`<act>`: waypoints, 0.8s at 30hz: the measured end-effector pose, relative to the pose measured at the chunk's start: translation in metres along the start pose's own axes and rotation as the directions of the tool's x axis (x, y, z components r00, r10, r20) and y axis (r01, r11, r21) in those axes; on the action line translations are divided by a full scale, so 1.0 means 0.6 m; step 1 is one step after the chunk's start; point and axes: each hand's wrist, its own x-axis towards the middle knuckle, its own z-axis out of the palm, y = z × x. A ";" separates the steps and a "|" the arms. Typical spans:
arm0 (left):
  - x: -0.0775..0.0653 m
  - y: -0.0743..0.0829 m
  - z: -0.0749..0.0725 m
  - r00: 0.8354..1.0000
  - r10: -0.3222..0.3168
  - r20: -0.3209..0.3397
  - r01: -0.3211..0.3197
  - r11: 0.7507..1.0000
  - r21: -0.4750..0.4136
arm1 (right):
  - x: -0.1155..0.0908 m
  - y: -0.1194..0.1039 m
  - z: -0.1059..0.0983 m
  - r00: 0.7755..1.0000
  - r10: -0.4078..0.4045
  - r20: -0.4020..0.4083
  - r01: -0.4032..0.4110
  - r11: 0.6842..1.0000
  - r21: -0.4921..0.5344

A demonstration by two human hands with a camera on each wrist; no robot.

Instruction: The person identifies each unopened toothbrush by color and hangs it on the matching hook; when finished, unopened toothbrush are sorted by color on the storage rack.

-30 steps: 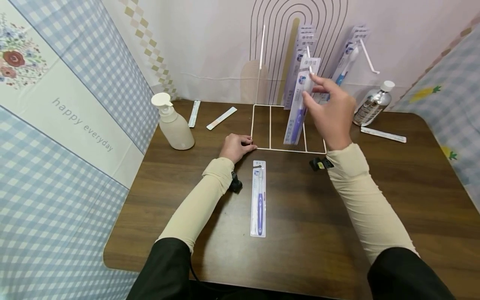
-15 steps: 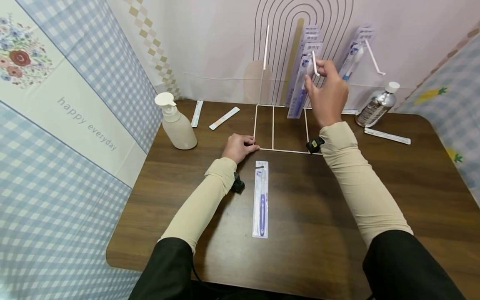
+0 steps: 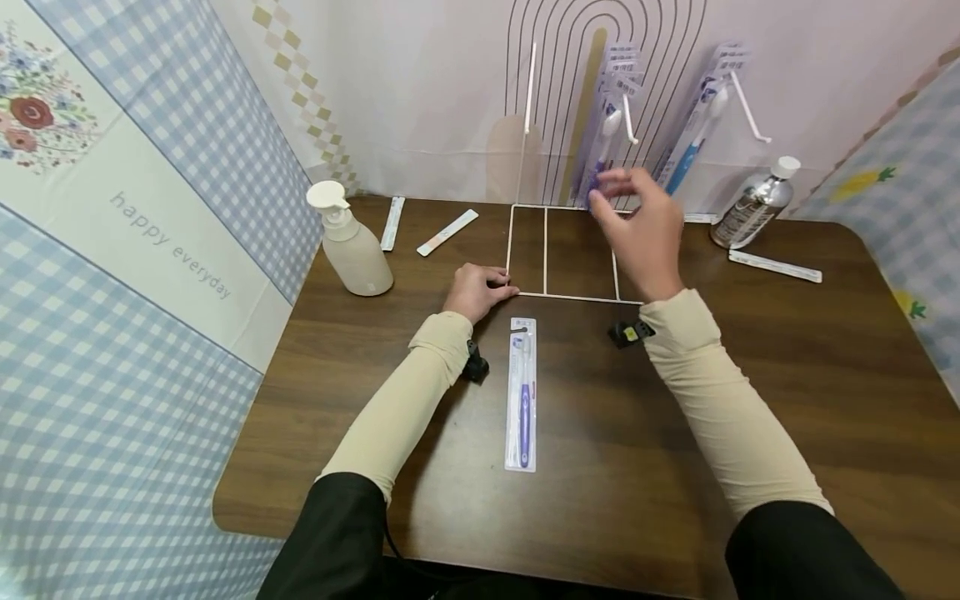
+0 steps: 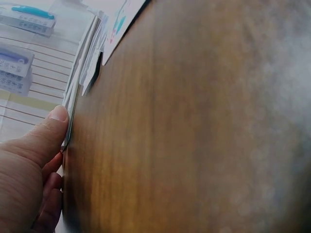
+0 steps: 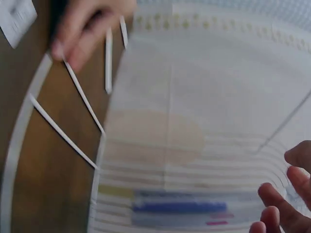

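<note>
My left hand point(image 3: 471, 293) pinches the front left corner of a white wire display rack point(image 3: 581, 297), thumb on the wire in the left wrist view. The right hand point(image 3: 647, 233) is just in front of the rack's middle, its fingers loosely bent and apart with nothing between them in the right wrist view point(image 5: 291, 194). Behind it, a packaged purple toothbrush point(image 3: 609, 133) hangs tilted on the middle hook point(image 3: 628, 121), in front of several similar packs. Its lower end is partly hidden by the fingers. Another packaged purple toothbrush point(image 3: 522, 396) lies on the table before me.
Packs with a blue toothbrush point(image 3: 682, 167) hang on the right hook point(image 3: 747, 108); the left hook point(image 3: 531, 92) is bare. A pump bottle point(image 3: 356, 258) stands left, a silver bottle point(image 3: 753, 208) right. Thin white strips point(image 3: 447, 232) lie on the brown table point(image 3: 637, 433).
The right hand moved a toothbrush pack back onto the middle hook, let go of it, and has come down and toward me. The left hand stays at the rack's corner.
</note>
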 end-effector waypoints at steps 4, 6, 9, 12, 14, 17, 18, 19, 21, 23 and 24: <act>0.004 0.000 0.002 1.000 0.004 0.000 -0.004 1.000 0.001 | -0.057 0.004 0.005 0.992 -0.018 0.125 0.018 1.000 0.001; 0.005 -0.002 0.002 1.000 0.004 -0.001 -0.004 1.000 0.002 | -0.088 0.007 0.009 0.978 -0.006 0.207 0.009 1.000 -0.012; 0.005 -0.004 0.002 1.000 0.007 -0.005 -0.007 1.000 0.002 | -0.131 0.012 0.020 0.941 0.015 0.337 -0.011 1.000 -0.014; 0.004 -0.005 0.000 1.000 0.012 -0.009 -0.012 1.000 0.004 | -0.169 0.015 0.030 0.890 0.053 0.452 -0.032 0.998 -0.053; 0.004 -0.006 0.000 1.000 0.014 -0.010 -0.014 1.000 0.011 | -0.189 0.016 0.037 0.852 0.084 0.517 -0.050 0.996 -0.080; 0.004 -0.006 0.000 1.000 0.019 -0.008 -0.019 1.000 0.017 | -0.210 0.018 0.048 0.797 0.125 0.591 -0.066 0.991 -0.121; 0.003 -0.006 0.000 1.000 0.021 -0.007 -0.020 1.000 0.019 | -0.216 0.018 0.051 0.782 0.138 0.608 -0.074 0.989 -0.129; 0.004 -0.006 0.000 1.000 0.022 -0.005 -0.022 1.000 0.023 | -0.220 0.019 0.054 0.769 0.149 0.621 -0.081 0.987 -0.136; 0.003 -0.005 0.000 1.000 0.023 -0.003 -0.023 0.999 0.027 | -0.228 0.021 0.059 0.751 0.170 0.638 -0.092 0.984 -0.154; 0.003 -0.003 0.001 1.000 0.022 0.001 -0.022 0.999 0.033 | -0.233 0.023 0.062 0.741 0.189 0.645 -0.106 0.980 -0.166; 0.003 -0.003 0.001 1.000 0.021 0.003 -0.021 0.999 0.035 | -0.236 0.025 0.063 0.738 0.194 0.647 -0.109 0.979 -0.170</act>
